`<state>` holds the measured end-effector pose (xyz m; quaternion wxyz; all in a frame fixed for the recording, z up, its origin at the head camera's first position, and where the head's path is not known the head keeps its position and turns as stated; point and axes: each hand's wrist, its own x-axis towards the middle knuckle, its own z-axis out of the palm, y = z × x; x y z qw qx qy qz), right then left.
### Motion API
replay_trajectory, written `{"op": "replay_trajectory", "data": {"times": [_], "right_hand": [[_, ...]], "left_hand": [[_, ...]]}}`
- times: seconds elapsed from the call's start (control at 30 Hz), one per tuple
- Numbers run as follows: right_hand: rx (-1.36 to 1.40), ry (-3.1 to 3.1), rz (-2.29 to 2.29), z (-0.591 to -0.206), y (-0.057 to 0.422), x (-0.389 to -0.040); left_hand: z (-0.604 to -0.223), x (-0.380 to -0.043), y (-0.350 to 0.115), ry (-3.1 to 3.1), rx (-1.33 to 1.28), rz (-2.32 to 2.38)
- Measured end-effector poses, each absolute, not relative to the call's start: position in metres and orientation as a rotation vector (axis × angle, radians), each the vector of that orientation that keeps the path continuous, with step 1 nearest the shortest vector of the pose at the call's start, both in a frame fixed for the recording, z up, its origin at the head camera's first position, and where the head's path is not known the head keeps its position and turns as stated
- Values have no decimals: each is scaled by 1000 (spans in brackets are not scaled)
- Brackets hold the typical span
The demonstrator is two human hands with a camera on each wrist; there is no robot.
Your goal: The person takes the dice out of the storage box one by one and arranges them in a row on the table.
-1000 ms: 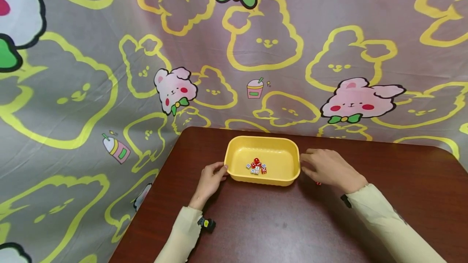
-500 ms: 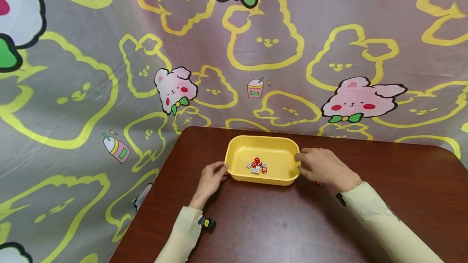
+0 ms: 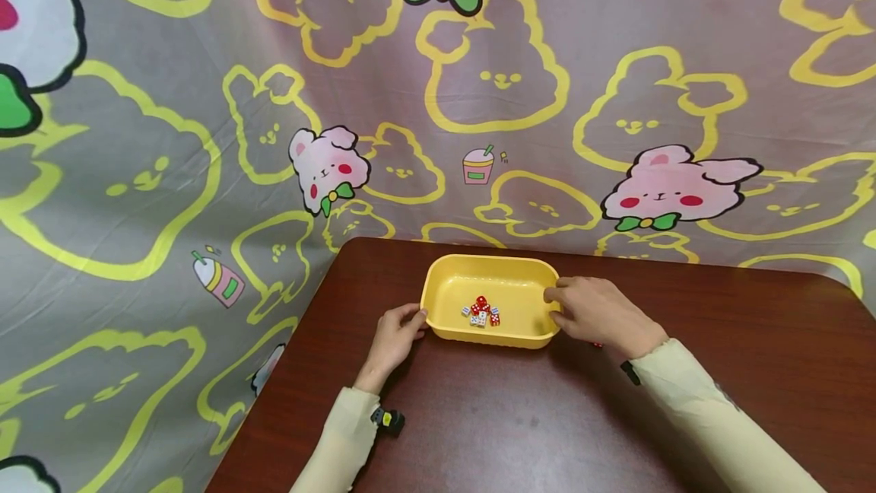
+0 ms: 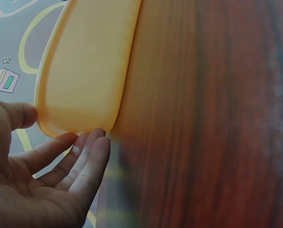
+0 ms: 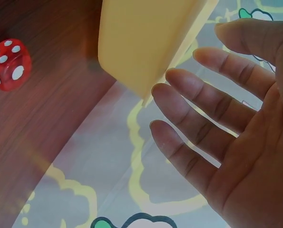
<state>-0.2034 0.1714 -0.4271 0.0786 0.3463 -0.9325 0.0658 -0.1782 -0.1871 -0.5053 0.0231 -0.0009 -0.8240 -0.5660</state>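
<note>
A yellow plastic tray (image 3: 520, 303) stands on the table, with red and white dice (image 3: 481, 312) clustered on its floor. My left hand (image 3: 393, 339) holds the tray's left end; the left wrist view shows its thumb at the rim and fingertips against the end wall. My right hand (image 3: 605, 314) hovers at the tray's right end, fingertips over the rim. In the right wrist view its fingers (image 5: 181, 102) are spread, with nothing between them. A red die (image 5: 10, 64) lies on the table outside the tray, mostly hidden behind the right hand in the head view.
The brown wooden table (image 3: 479, 424) has its back edge against a grey curtain (image 3: 534, 97) printed with yellow cartoon outlines. The same cloth hangs along the left side. Black wrist cameras (image 3: 388, 421) are strapped near the sleeves.
My right hand has moved a little left, its fingertips passing from beside the tray's right wall to over the rim. The left hand and the dice in the tray look unmoved.
</note>
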Motion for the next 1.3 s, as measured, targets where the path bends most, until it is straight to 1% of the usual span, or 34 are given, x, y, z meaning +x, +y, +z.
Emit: {"op": "replay_trajectory", "data": {"times": [1.3], "right_hand": [[1084, -2826, 114, -424, 139, -211]], "left_hand": [[-508, -179, -187, -2535, 20, -1770]]}}
